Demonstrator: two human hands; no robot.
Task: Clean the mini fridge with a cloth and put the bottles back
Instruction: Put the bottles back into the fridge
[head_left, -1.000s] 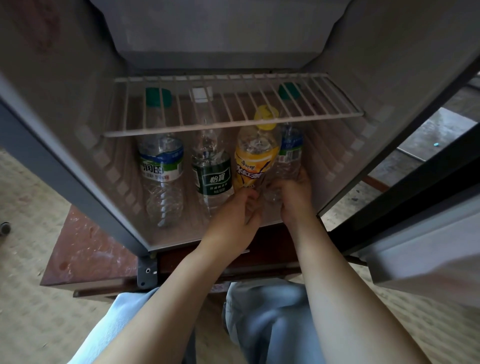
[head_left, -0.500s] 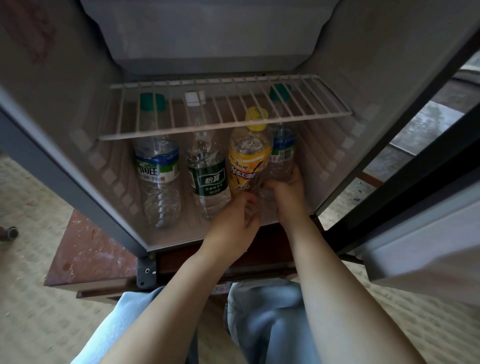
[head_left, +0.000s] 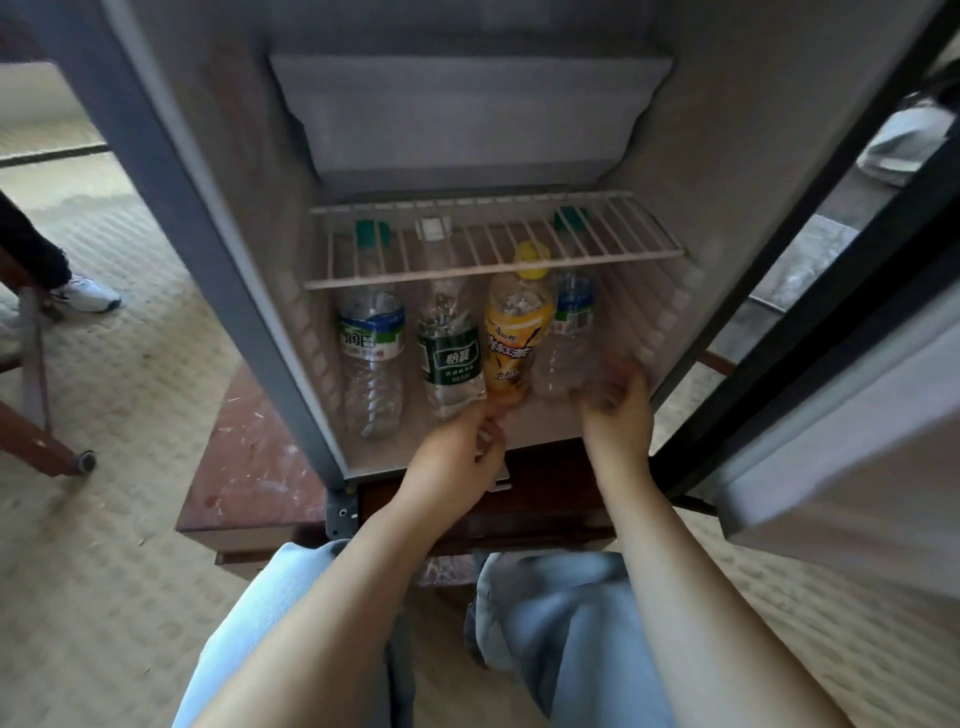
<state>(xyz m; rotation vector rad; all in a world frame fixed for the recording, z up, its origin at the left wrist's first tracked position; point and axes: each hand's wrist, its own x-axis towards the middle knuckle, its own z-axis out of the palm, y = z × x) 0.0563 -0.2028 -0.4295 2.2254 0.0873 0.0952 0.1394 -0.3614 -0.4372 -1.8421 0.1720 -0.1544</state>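
Closest to the camera, two knees in pale jeans (head_left: 561, 623) sit over a woven beige carpet (head_left: 104, 545), and both bare forearms reach forward above them. Ahead, the left hand (head_left: 454, 462) curls fingers and thumb round the foot of the orange-labelled bottle (head_left: 514, 332), hiding its base. Apart from it, the right hand (head_left: 618, 415) is at the bottom of the clear bottle (head_left: 569, 343). Blur smears it, so I cannot tell whether it grips or only touches.

Both hands are at the front lip of the open mini fridge (head_left: 737, 156), which stands on a scuffed red-brown stand (head_left: 249, 467). Its door (head_left: 857, 405) swings out on the right. On the fridge floor four bottles stand in a row. A blue-labelled water bottle (head_left: 371, 343) is at the left and a dark-green-labelled water bottle (head_left: 449, 358) is next. Then comes the orange one, which overlaps the clear one at the far right. A white wire shelf (head_left: 493, 273) runs above them, its bars crossing the caps. Further up hangs the freezer flap (head_left: 467, 119).

Off to the left, a castor (head_left: 85, 460) on a wooden leg and another person's white sneaker (head_left: 85, 296) rest on the carpet.
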